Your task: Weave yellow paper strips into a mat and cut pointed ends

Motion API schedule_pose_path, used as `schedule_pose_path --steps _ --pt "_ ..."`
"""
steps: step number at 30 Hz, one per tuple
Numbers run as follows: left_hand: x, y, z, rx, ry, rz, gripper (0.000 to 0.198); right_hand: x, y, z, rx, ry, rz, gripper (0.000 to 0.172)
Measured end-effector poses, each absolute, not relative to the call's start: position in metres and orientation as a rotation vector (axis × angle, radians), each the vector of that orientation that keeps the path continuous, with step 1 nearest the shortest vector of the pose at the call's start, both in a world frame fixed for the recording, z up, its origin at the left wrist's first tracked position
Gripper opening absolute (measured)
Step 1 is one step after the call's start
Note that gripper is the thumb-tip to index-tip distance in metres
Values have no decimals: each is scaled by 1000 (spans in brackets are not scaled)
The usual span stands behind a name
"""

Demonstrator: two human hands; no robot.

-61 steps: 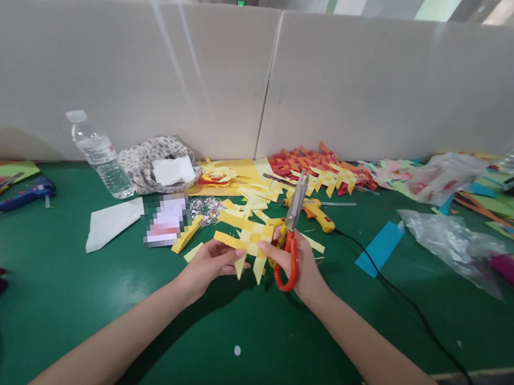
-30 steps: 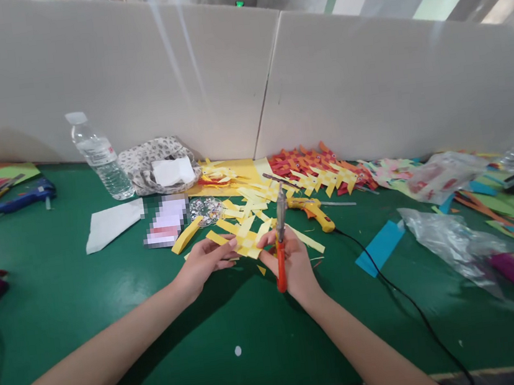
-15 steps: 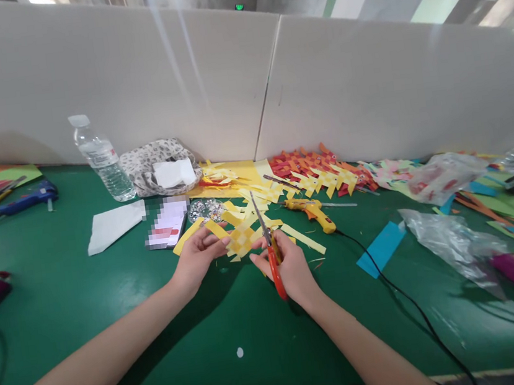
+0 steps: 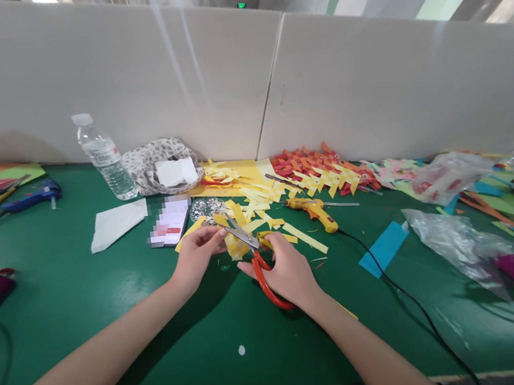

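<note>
My left hand is closed on a woven yellow paper piece, pinching it between thumb and fingers. My right hand holds red-handled scissors, their blades parted and pointing up and left across the woven piece, close to my left fingertips. Part of the paper is hidden behind the blades. Loose pale yellow paper strips lie on the green table just beyond both hands. A round clear dish of small beads or eyes sits behind my left hand.
A yellow glue gun trails a black cord on the right, beside blue paper. Left of my hands are a phone, a water bottle and white paper. Red and yellow woven pieces are heaped along the white partition.
The scissors have swung from nearly upright to leftward, and their blades have parted over the yellow paper. My right hand has turned with them; my left hand stays nearly in place.
</note>
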State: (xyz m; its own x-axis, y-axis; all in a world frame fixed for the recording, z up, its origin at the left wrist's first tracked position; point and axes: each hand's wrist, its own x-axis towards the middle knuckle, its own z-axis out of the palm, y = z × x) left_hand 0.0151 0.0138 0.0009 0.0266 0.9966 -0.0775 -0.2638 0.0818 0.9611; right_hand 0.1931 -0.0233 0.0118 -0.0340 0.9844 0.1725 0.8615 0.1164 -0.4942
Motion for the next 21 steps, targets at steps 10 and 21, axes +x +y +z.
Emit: schedule_pose_path --steps 10,21 --pt "21 4 6 864 895 1303 22 188 -25 11 -1698 -1957 250 36" --pt "24 -2 4 787 887 1266 22 186 -30 10 -1626 -1998 160 39"
